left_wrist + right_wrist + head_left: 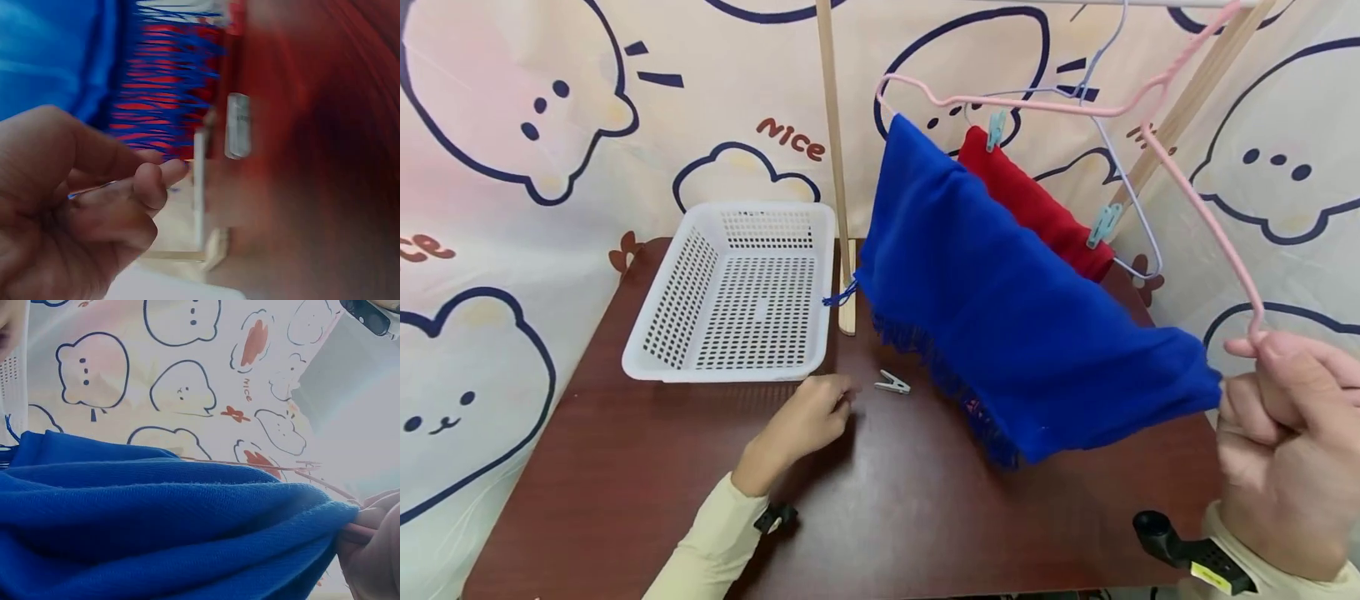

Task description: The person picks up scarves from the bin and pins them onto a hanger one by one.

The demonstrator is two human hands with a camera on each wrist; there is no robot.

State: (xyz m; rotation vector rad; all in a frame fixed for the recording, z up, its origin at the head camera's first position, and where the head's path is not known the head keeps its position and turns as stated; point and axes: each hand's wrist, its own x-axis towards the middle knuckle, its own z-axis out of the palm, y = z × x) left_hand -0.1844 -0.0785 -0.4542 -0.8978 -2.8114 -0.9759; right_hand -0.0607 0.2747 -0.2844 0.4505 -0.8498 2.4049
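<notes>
My right hand (1292, 433) grips the lower corner of a pink hanger (1213, 221), fingers curled round it. A blue fringed scarf (992, 283) hangs folded over this hanger, its end close to my fingers; in the right wrist view the scarf (156, 531) fills the lower half. Above the table, my left hand (808, 421) has loosely bent fingers and nothing in them. Just right of its fingertips lies a light clothespin (892, 382), also seen as a blurred pale clothespin (238, 126) in the left wrist view.
A white plastic basket (632, 358) stands at the back left of the brown table (647, 483). Behind the scarf, a red cloth (1037, 200) hangs from a lilac hanger (1138, 204) with two teal clothespins (1103, 225). Wooden rack posts (831, 125) rise at the back.
</notes>
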